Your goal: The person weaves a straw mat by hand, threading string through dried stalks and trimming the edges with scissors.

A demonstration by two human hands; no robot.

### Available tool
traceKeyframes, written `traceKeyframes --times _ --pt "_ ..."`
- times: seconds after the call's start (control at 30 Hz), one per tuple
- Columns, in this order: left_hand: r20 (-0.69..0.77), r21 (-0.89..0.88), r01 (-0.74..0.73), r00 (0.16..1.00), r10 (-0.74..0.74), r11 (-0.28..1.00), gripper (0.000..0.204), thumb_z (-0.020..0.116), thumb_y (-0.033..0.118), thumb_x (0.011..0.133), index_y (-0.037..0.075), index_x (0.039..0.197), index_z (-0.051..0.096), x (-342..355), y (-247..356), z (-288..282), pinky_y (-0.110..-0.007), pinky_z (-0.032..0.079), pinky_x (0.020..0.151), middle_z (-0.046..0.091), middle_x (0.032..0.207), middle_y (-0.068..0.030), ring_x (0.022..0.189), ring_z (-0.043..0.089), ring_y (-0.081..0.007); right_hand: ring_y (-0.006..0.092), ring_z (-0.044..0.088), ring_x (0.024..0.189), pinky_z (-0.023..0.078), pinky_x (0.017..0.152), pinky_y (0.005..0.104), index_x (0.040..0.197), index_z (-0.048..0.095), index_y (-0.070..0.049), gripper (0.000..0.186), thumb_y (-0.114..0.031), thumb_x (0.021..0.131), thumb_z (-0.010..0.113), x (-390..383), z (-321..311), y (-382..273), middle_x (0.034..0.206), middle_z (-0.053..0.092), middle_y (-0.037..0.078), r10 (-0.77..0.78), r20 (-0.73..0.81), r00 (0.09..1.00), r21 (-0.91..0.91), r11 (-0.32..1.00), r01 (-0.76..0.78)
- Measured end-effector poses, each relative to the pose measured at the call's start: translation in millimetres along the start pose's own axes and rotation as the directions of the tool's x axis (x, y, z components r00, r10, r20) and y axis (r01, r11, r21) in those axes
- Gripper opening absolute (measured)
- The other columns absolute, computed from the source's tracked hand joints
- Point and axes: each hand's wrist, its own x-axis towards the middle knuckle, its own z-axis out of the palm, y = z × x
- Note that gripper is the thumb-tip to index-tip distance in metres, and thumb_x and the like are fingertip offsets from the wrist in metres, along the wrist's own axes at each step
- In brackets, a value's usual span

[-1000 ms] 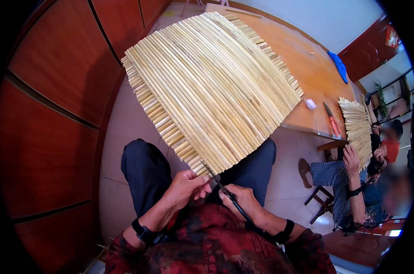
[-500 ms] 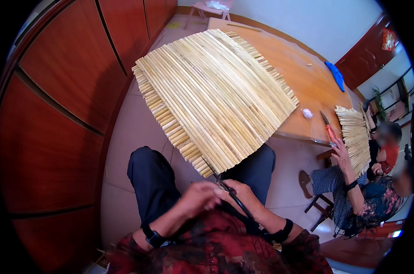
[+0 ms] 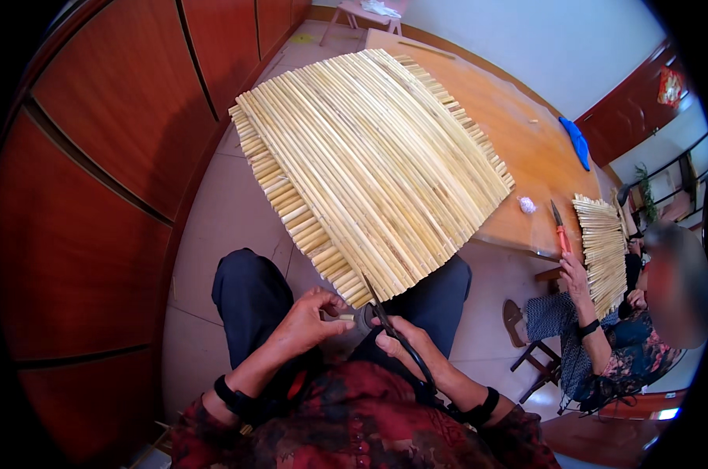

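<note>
A large mat of pale straw-coloured reed stalks (image 3: 370, 164) lies over the table's near end, its close corner reaching above my knees. Its stalks run side by side, with a second layer of stalk ends showing along the left edge. In my right hand (image 3: 410, 338) I grip dark scissors (image 3: 405, 344), whose blades point up at the mat's near corner. My left hand (image 3: 303, 322) is just left of that corner, thumb and fingers pinched on a short cut piece of reed (image 3: 340, 317).
On the wooden table (image 3: 518, 133) are a blue cloth-like item (image 3: 575, 143) and a small whitish ball (image 3: 527, 205). At right, a seated co-worker holds red-handled pliers or cutters (image 3: 561, 230) beside a smaller reed mat (image 3: 602, 250). Reddish wooden cabinets (image 3: 104, 148) line the left.
My left hand has moved up and left, away from my right hand, and now shows a short reed piece in its fingers. The co-worker's hand and tool have shifted slightly.
</note>
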Motion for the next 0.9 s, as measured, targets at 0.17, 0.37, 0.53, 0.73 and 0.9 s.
traceKeyframes --times 0.17,0.37,0.53,0.73,0.9 --pt "0.183 -0.581 0.254 0.966 -0.180 0.774 0.019 0.061 0.018 0.083 0.001 0.088 0.060 9 0 7 -0.024 0.045 0.064 0.060 0.082 -0.0040 0.072 0.056 -0.0114 0.0123 0.049 0.084 0.042 0.075 0.0248 0.115 0.047 0.000 0.041 -0.029 0.087 0.054 4 4 2 0.090 0.052 0.006 -0.042 0.007 0.999 -0.025 0.999 0.042" --pt "0.187 -0.594 0.313 0.950 -0.252 0.741 0.018 0.060 0.019 0.083 0.001 0.086 0.062 12 5 7 -0.021 0.044 0.059 0.060 0.076 -0.0030 0.063 0.054 -0.0081 0.0172 0.053 0.081 0.043 0.073 0.0281 0.109 0.051 0.000 0.039 -0.028 0.083 0.059 6 16 6 0.086 0.054 0.009 -0.112 -0.096 0.989 0.000 0.994 0.112" --pt "0.172 -0.574 0.299 0.954 -0.245 0.762 0.017 0.061 0.019 0.083 0.002 0.082 0.062 13 8 9 -0.021 0.043 0.057 0.060 0.074 -0.0023 0.060 0.053 -0.0074 0.0226 0.056 0.077 0.045 0.071 0.0308 0.105 0.055 -0.001 0.036 -0.027 0.081 0.061 14 15 -6 0.084 0.056 0.014 -0.141 -0.125 0.982 -0.036 0.990 0.137" --pt "0.163 -0.594 0.288 0.957 -0.238 0.751 0.016 0.061 0.018 0.082 0.002 0.080 0.062 14 6 15 -0.020 0.042 0.054 0.060 0.072 -0.0022 0.059 0.053 -0.0074 0.0118 0.051 0.071 0.044 0.063 0.0259 0.099 0.052 0.001 0.033 -0.031 0.087 0.053 12 8 -11 0.080 0.052 0.007 -0.066 -0.081 0.995 0.058 0.996 0.070" --pt "0.155 -0.590 0.301 0.953 -0.261 0.749 0.015 0.061 0.017 0.082 0.002 0.079 0.062 16 10 18 -0.020 0.042 0.054 0.060 0.070 -0.0025 0.058 0.053 -0.0077 0.0105 0.049 0.062 0.043 0.057 0.0260 0.095 0.056 0.000 0.030 -0.028 0.087 0.053 15 5 -10 0.070 0.052 0.005 -0.126 -0.117 0.985 -0.067 0.991 0.119"
